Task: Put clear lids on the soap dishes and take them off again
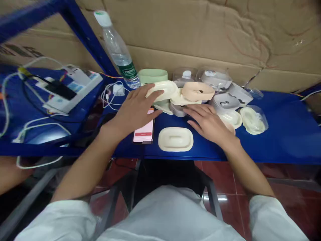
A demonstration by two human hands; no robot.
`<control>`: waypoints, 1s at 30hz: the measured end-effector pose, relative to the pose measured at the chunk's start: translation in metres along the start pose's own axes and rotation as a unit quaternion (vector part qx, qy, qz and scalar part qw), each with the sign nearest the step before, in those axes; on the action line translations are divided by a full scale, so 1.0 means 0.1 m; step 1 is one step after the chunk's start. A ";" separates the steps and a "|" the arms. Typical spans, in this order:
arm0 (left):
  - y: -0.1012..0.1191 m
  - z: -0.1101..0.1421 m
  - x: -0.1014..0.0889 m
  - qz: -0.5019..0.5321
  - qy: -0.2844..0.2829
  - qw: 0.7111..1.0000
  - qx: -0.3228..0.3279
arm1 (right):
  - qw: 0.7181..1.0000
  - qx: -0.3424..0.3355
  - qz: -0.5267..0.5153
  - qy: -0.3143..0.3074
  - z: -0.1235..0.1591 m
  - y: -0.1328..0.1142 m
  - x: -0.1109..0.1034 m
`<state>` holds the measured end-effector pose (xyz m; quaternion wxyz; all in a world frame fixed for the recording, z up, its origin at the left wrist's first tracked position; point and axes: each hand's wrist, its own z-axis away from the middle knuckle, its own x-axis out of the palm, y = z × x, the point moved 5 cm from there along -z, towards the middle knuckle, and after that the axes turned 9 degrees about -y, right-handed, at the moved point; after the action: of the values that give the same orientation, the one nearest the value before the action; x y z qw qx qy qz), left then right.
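My left hand [132, 110] has its fingers over the left end of a cream oval plastic dish [170, 87], with the thumb lower down. The dish tilts above other pieces in a pile. My right hand [209, 122] lies with fingers stretched out, its fingertips by a grey rounded piece [178, 110] under the pile. A peach oval ring [198, 91] rests on another cream piece [184, 99] between the hands. Closer to me, a cream rounded-rectangular lid [175, 139] lies alone on the blue table [281, 134].
A phone [144, 132] lies below my left hand. Behind it stand a water bottle [120, 50] and a green container [152, 76]. Grey casings [225, 101] and clear packs [213, 76] sit at the back right. A power strip [77, 90] with cables is at left.
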<state>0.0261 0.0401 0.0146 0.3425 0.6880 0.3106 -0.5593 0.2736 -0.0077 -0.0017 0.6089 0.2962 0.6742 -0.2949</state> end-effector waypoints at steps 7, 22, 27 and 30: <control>-0.24 -0.19 0.12 0.060 0.002 0.998 -0.006 | 0.994 0.090 0.033 0.054 -0.12 0.27 0.13; -0.20 -0.13 0.14 0.162 0.118 0.976 0.085 | 0.987 0.138 0.054 0.064 0.07 0.38 0.04; -0.18 -0.09 0.05 0.161 0.130 0.975 0.077 | 0.987 0.141 0.047 0.060 0.12 0.39 0.02; -0.14 -0.06 -0.03 0.148 0.120 0.978 0.078 | 0.990 0.129 0.023 0.049 0.16 0.43 0.01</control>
<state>0.0170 0.0529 0.0169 0.3271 0.8133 0.1995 -0.4378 0.3168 0.0081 -0.0052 0.5387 0.4018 0.6524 -0.3504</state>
